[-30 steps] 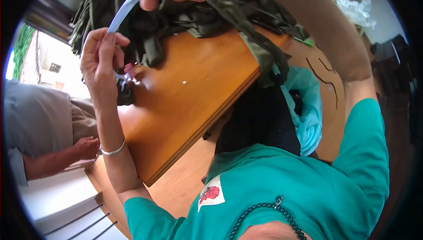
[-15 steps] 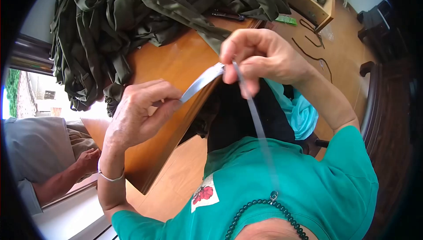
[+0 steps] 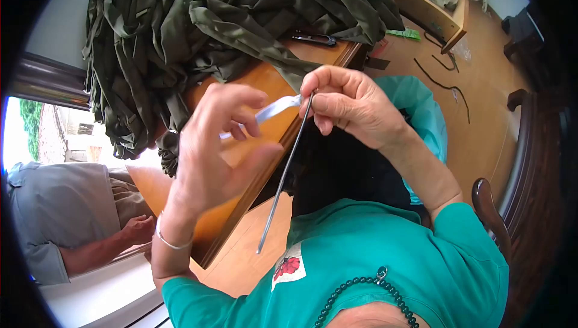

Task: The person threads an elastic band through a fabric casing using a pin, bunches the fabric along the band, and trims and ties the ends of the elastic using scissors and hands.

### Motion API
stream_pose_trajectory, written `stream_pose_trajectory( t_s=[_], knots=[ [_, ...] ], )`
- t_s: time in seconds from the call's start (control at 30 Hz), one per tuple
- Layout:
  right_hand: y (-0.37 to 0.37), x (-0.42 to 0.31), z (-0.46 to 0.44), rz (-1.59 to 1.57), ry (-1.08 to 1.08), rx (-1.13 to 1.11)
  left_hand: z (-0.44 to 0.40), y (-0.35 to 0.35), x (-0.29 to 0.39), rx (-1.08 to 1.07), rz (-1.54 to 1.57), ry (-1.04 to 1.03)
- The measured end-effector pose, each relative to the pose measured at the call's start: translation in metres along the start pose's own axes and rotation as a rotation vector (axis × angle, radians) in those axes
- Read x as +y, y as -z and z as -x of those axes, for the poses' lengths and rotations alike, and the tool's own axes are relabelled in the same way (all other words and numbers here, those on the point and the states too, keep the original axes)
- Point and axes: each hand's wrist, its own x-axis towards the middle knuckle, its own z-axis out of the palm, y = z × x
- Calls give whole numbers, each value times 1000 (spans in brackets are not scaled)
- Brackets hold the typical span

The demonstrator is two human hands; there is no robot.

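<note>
My right hand (image 3: 355, 108) is closed in a pinch on one end of a thin metal rod (image 3: 286, 174), which slants down to the left. A pale, bluish-white ribbon (image 3: 277, 111) meets those same fingertips; whether it is fixed to the rod I cannot tell. My left hand (image 3: 220, 147) has its fingers apart, slightly blurred, close to the ribbon. The ribbon's other end passes behind the left fingers and is partly hidden. Both hands are above the edge of the wooden table (image 3: 241, 198).
Dark green garments (image 3: 235, 15) are heaped over the table's far side, with small thread snips (image 3: 314, 39) beside them. A drawer (image 3: 433, 18) with clear plastic stands at the upper right. Dark cords (image 3: 442, 78) lie on the floor. Another person (image 3: 66, 213) sits at the left.
My left hand has let go of the ribbon and its fingers have spread. The rod in my right hand has swung from pointing down right to pointing down left.
</note>
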Motion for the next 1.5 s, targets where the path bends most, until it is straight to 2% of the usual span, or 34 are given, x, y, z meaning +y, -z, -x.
stream_pose_trajectory(
  t_s=[0.03,0.1,0.2,0.3,0.33,0.37,0.43,0.47,0.57,0.6,0.67,0.7,0.73,0.77,0.83,0.97,1.03,1.1,1.17,1.2,1.23,1.37,1.43,1.5],
  knots=[
    [-1,5,5,-64,-28,44,3,-4,4,24,-136,-124],
    [-4,19,13,-165,-110,37,11,-3,7,-79,-280,-393],
    [-15,29,18,-140,-168,13,21,-7,16,-68,-243,-340],
    [-23,33,25,50,-84,-70,23,-3,20,-45,-167,-284],
    [-25,34,28,172,-44,-77,23,-2,22,-44,-154,-265],
    [-23,40,29,489,212,-69,22,-2,24,-44,-142,-245],
    [-22,43,31,779,502,-70,23,-6,25,-45,-78,-154],
    [-24,46,30,704,597,-78,23,-8,26,-45,-45,-108],
    [-32,43,42,420,318,-193,9,-13,26,-131,-97,-138],
    [-33,51,41,263,227,-237,6,-11,31,-203,-106,-54],
    [-34,53,43,161,134,-219,-1,-3,17,-177,50,11],
    [-34,54,44,110,87,-212,-10,-3,10,-141,-11,-22],
    [-35,55,43,93,147,-203,-19,-4,3,-102,-74,-53],
    [-34,58,43,41,159,-191,-33,-7,-4,-40,-275,-154],
    [-32,66,43,-56,185,-170,-54,-12,-22,-75,-788,-352],
    [-28,67,44,-18,157,-143,-82,-2,-69,-155,-903,-410],
    [-25,69,45,-33,163,-97,-87,9,-74,-19,-739,-303],
    [-23,71,44,-60,150,-54,-91,34,-66,31,-482,56],
    [-19,74,43,-93,125,-18,-91,76,-85,115,-230,179],
    [-16,77,41,-106,147,-10,-90,96,-91,170,-174,177],
    [-14,78,39,-80,167,11,-84,115,-92,204,-173,180],
    [-9,70,33,-52,167,107,-40,191,-92,447,-492,186],
    [-6,66,28,13,174,134,-3,228,-106,519,-478,266],
    [-4,66,25,45,176,160,37,234,-122,560,-528,210]
  ],
)
